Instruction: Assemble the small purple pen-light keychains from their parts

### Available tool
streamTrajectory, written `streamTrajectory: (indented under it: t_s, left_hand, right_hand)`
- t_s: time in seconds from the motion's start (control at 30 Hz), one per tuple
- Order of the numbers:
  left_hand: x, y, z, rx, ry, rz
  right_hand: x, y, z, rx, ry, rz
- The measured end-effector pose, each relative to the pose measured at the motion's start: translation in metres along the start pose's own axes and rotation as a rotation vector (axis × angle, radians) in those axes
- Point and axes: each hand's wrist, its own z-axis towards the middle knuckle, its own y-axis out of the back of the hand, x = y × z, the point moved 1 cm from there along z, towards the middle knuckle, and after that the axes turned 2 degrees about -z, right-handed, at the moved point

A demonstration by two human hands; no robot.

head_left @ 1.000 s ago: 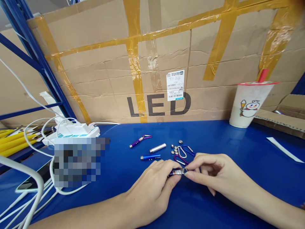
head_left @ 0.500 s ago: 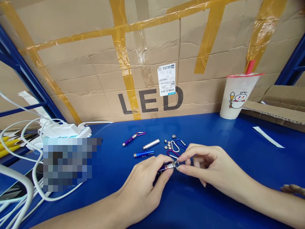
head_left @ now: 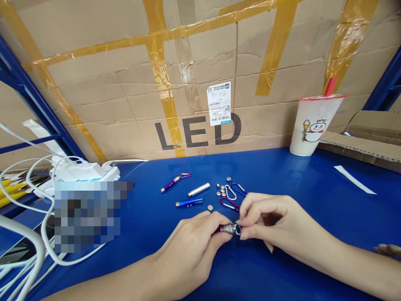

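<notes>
My left hand (head_left: 192, 244) grips a small dark purple keychain laser pointer (head_left: 226, 228), most of its body hidden in the fingers. My right hand (head_left: 274, 219) pinches the silver end cap (head_left: 237, 229) at its ring, between thumb and index finger. Beyond the hands lie a blue tube (head_left: 189, 202), a silver tube (head_left: 199, 190) and a purple laser pointer (head_left: 171, 184) with a carabiner on it. A single button cell (head_left: 210, 207) rests by my left knuckles. Several more button cells (head_left: 222, 188) sit near a silver carabiner (head_left: 231, 192), a blue carabiner (head_left: 240, 189) and a magenta carabiner (head_left: 228, 204).
A large taped cardboard box (head_left: 131, 96) stands behind the blue table (head_left: 266, 171). At the right are a drink cup (head_left: 308, 133) with a red straw and a white strip (head_left: 354, 179). White cables (head_left: 46, 221) and a power strip (head_left: 84, 171) crowd the left.
Both hands and the laser pointer have shifted slightly right and toward me. A button cell beside my left hand and more of the magenta carabiner now show.
</notes>
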Motion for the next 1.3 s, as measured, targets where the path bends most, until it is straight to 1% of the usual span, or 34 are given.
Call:
streamTrajectory:
  t_s: [0.1, 0.2, 0.3, 0.43, 0.57, 0.77, 0.9, 1.17, 1.3]
  left_hand:
    - [-0.001, 0.000, 0.000, 0.038, -0.014, -0.006]
    - [-0.001, 0.001, 0.000, 0.058, -0.020, -0.019]
    - [0.000, -0.001, -0.001, 0.063, -0.037, -0.021]
    - [0.003, -0.003, -0.002, 0.035, -0.053, -0.026]
    - [0.002, -0.003, -0.003, 0.022, -0.063, -0.019]
    - [0.000, -0.001, -0.002, 0.038, -0.076, 0.000]
    - [-0.001, -0.001, -0.002, 0.007, -0.100, 0.007]
    - [-0.002, 0.000, 0.000, -0.006, -0.114, 0.034]
    - [-0.002, 0.001, 0.001, 0.006, -0.089, 0.063]
  right_hand:
    - [0.003, -0.001, -0.001, 0.009, 0.032, -0.057]
    - [0.007, -0.002, -0.003, -0.020, 0.132, -0.208]
    - [0.010, -0.003, -0.005, -0.030, 0.218, -0.360]
    - [0.009, -0.004, -0.007, -0.027, 0.242, -0.407]
    - [0.008, -0.004, -0.008, -0.035, 0.203, -0.408]
    - [0.007, -0.004, -0.007, -0.025, 0.143, -0.393]
    - [0.009, -0.005, -0.007, -0.030, 0.109, -0.369]
    - [0.011, -0.006, -0.004, -0.016, -0.043, -0.344]
    - [0.008, -0.006, -0.004, -0.010, -0.143, -0.333]
